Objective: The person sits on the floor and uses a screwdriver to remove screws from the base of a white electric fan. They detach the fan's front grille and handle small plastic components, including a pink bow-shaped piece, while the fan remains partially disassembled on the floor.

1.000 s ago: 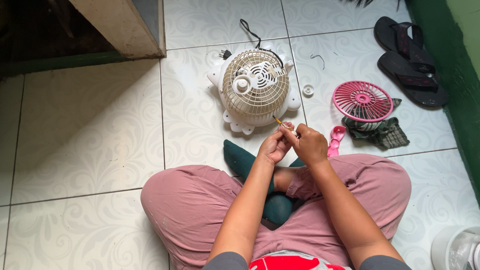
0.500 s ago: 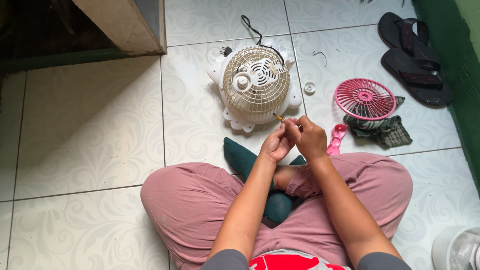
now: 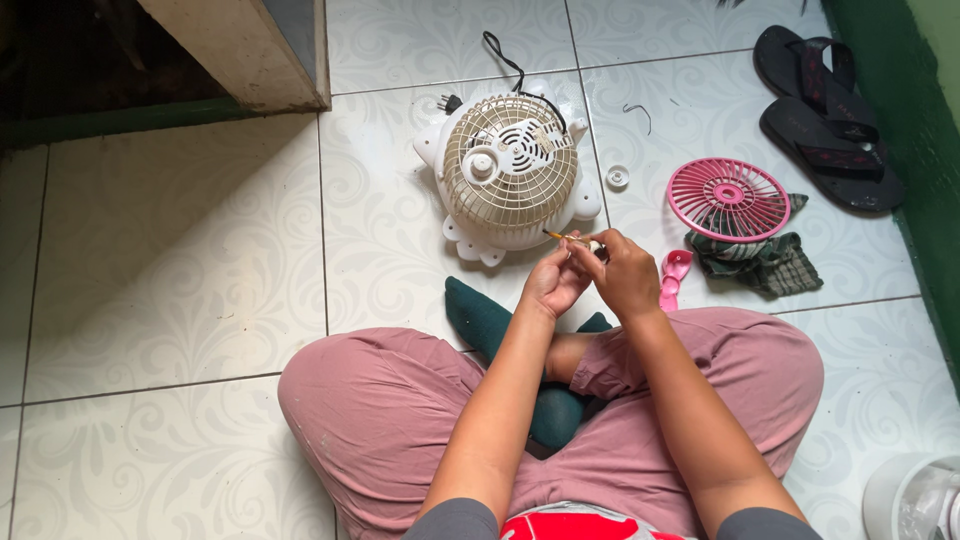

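Above crossed legs, both hands' grip, left hand (image 3: 553,283), right hand (image 3: 624,280), pinching small yellow-tipped part (image 3: 572,239), beside cream fan (image 3: 510,172)

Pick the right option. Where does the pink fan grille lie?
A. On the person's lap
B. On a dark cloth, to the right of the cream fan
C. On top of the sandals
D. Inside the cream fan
B: the pink grille rests on a dark cloth on the tiles, right of the cream fan and apart from the sandals.

No packages, labels, signs or screens visible anywhere in view.
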